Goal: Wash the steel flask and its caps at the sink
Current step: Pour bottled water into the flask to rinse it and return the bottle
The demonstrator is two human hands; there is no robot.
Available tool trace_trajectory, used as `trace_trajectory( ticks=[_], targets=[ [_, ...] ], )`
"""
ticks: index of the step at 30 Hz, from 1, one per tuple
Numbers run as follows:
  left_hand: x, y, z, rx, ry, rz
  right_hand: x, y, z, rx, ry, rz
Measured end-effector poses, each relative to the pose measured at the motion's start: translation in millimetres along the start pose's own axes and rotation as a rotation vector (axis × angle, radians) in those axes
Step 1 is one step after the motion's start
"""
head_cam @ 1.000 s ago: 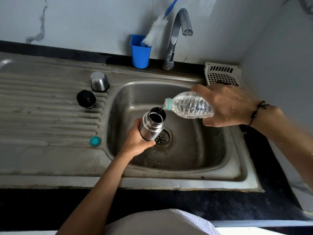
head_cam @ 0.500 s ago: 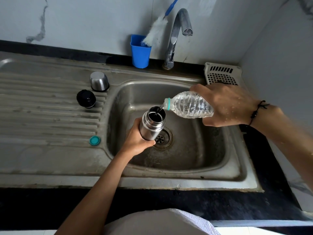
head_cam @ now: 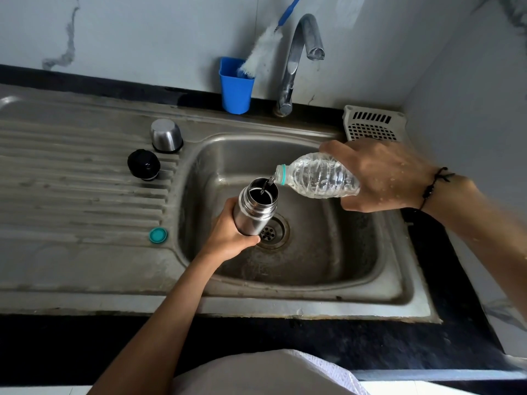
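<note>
Water pours from a plastic bottle into the open steel flask over the sink.

The left hand (head_cam: 228,235) wraps its grip round the flask (head_cam: 254,208), held above the drain; the right hand (head_cam: 382,178) clasps the tilted bottle (head_cam: 319,179). On the draining board stand a steel cap (head_cam: 166,135) and a black cap (head_cam: 143,165), near a teal lid (head_cam: 158,234).

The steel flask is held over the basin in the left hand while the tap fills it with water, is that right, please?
Not quite: the tap is dry. The water comes from a plastic bottle tilted by the right hand, as the head view shows. The left hand does hold the steel flask over the basin.
</note>
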State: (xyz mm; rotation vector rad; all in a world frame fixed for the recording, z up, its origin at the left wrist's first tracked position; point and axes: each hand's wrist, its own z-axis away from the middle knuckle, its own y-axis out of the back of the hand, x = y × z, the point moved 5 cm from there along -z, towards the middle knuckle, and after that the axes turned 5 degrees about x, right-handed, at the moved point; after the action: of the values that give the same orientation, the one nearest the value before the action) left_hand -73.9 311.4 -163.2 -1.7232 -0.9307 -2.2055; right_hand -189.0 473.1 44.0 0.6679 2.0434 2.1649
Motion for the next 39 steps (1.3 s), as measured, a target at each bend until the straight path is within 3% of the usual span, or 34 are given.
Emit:
trace_trajectory(
  ticks=[39],
  targets=[
    [0.2,1.2,-0.1,-0.008,0.017,-0.014,0.9,0.4,-1.0,-0.008,-0.003,0.012]
  ],
)
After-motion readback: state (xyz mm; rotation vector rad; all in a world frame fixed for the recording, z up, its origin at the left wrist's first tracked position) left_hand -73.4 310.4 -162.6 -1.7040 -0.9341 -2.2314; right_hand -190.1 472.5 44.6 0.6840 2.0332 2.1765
